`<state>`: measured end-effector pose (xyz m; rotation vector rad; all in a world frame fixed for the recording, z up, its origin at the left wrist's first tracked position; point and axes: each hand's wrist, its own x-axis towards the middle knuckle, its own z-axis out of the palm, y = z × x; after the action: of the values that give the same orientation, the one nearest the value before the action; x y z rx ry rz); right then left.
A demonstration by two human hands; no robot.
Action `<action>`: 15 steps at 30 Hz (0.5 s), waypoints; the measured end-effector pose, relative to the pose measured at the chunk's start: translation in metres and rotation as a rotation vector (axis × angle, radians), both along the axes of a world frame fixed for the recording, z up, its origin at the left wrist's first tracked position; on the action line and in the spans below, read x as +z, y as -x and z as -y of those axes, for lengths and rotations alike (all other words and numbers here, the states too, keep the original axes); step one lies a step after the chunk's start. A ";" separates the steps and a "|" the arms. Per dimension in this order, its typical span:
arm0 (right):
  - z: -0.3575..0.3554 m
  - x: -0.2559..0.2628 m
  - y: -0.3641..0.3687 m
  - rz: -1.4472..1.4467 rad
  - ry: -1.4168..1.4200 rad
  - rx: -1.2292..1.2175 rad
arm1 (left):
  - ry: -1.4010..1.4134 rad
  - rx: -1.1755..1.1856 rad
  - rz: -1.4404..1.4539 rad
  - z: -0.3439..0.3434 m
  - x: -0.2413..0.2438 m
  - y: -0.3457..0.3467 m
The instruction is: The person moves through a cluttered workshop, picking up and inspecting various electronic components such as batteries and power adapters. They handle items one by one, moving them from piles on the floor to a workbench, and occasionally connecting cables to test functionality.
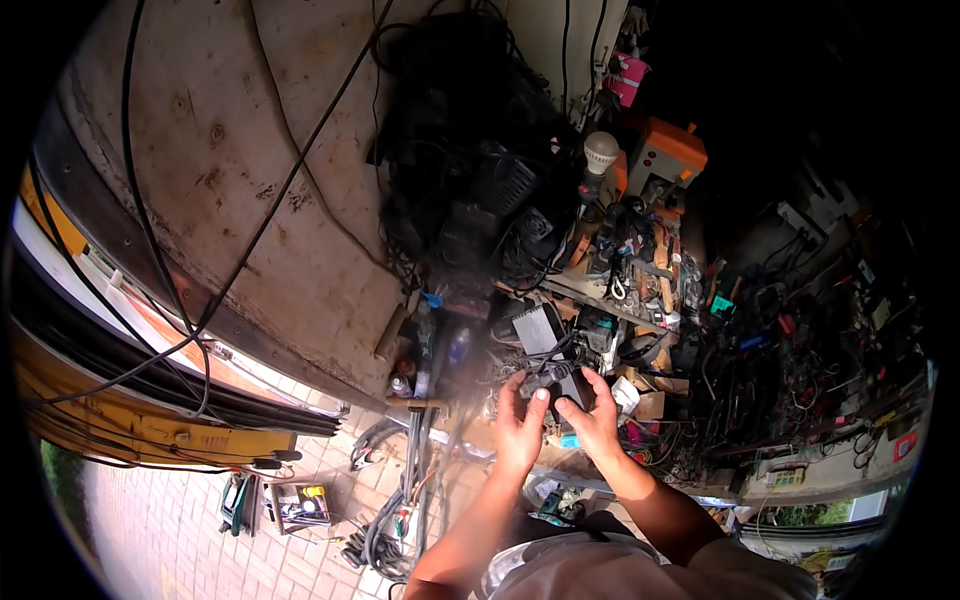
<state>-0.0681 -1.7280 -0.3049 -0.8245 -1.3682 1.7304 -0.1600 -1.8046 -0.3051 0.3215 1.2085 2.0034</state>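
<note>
At the cluttered workbench, my left hand (pixel 519 435) and my right hand (pixel 594 424) hold a small black object (pixel 567 388) between them. Both thumbs lie on its near side; its exact kind is too dark to make out. Black cables (pixel 553 355) run just beyond my fingertips. Behind them leans a grey box with a ridged edge (pixel 538 330). To the right of my right hand is a piece of white paper (pixel 625 394) among cardboard pieces. A light blue item (pixel 570 441) sits below, between my wrists.
An LED bulb (pixel 601 153) stands upright near an orange-topped grey case (pixel 664 157). Bottles (pixel 424 375) stand left of the hands. Loose cables (pixel 382 544) and an open box of tools (pixel 298 508) lie on the brick paving. Black cables (pixel 259 240) cross at the left.
</note>
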 end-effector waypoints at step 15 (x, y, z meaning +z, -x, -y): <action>-0.105 0.011 -0.074 0.256 -0.688 0.189 | 0.249 0.267 -0.261 0.027 0.026 0.023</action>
<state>0.0056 -1.6231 -0.2936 -0.5404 -2.0985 1.1623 -0.1834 -1.8319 -0.2794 0.3166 1.7254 2.0463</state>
